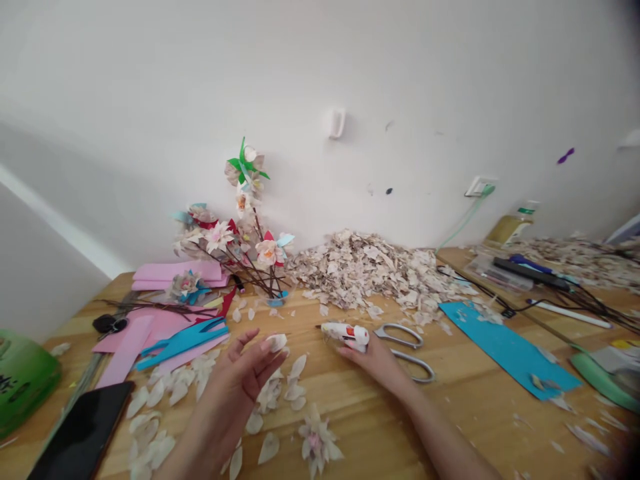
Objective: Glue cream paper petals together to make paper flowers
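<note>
My left hand (245,367) pinches a pale, petal-shaped piece (277,343) between thumb and fingertips, held above the table. To its right, my right hand (373,363) is wrapped round a small white glue gun (346,333) with orange-red markings, its dark tip turned left toward the petal. Loose pale petals (296,383) lie below and between the hands. Nearer me, a finished-looking flower (319,441) with pointed pale petals and a pink centre rests on the wood. Grey-handled scissors (413,363) lie just beyond my right wrist, their blades largely hidden.
A heap of dry petals (370,267) lies along the wall, beside handmade flowers on twigs (255,250). Pink paper (175,272) and cut blue sheets (185,341) are at left, near a phone (83,430). Right are a blue sheet (505,347), cables and a bottle (510,228).
</note>
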### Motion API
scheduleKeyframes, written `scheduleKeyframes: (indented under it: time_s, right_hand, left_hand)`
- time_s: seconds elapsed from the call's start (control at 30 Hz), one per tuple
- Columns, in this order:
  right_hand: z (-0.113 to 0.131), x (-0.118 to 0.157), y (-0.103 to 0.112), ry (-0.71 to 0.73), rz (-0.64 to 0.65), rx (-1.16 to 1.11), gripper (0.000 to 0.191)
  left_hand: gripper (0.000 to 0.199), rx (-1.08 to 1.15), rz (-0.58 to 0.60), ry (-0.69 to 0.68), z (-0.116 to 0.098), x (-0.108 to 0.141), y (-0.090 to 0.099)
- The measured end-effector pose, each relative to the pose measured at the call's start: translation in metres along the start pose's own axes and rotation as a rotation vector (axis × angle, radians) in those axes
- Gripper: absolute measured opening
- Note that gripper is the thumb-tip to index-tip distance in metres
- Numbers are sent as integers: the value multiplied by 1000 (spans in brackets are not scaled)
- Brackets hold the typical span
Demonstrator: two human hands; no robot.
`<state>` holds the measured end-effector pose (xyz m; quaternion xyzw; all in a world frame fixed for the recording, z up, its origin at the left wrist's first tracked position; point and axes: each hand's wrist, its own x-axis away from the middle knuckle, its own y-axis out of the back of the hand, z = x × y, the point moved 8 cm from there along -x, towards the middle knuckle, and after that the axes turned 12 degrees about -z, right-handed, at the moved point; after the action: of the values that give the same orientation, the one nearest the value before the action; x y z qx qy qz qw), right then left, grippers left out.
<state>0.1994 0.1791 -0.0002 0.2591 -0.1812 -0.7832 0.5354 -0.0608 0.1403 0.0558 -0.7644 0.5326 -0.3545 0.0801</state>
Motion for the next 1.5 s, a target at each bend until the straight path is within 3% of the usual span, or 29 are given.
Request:
scheduleKeyframes:
  time_s: [0.13,0.2,0.23,0.27,0.33,0.43,0.6,0.93,1.17,1.5]
  right_hand:
    - [29,8,37,103,-218,16,83]
    - [59,25,59,331,-371,42,73]
    - [70,34,56,413,-289,40,62]
    - [78,43,44,463,-106,35,54]
    - [81,65,13,458,294,32,59]
    - [77,88,-18,418,570,43,69]
    - [69,92,-40,323,671,-15,65]
    - [57,76,-40,-109,604,-577,63]
    - [54,74,-37,-156,537,-648,63]
    - [64,83,-35,-100,585,-652,59]
  left_hand:
    - [26,-1,-6,-44,-4,-2,1]
    - [28,-8,-18,-74,-5,-3,1]
    - [29,-10,-28,-91,-6,-4,2]
    - [30,-8,-38,-109,-6,-5,2]
    - [30,-2,-47,-139,-6,-6,2]
    - [27,-4,-37,-152,-6,-8,1]
    - [27,-20,-20,-179,-13,-12,3]
    - [44,-178,-32,-246,-25,-15,13]
    - [53,-367,179,-419,-25,-3,-4]
    - [60,-707,619,-455,15,27,-27]
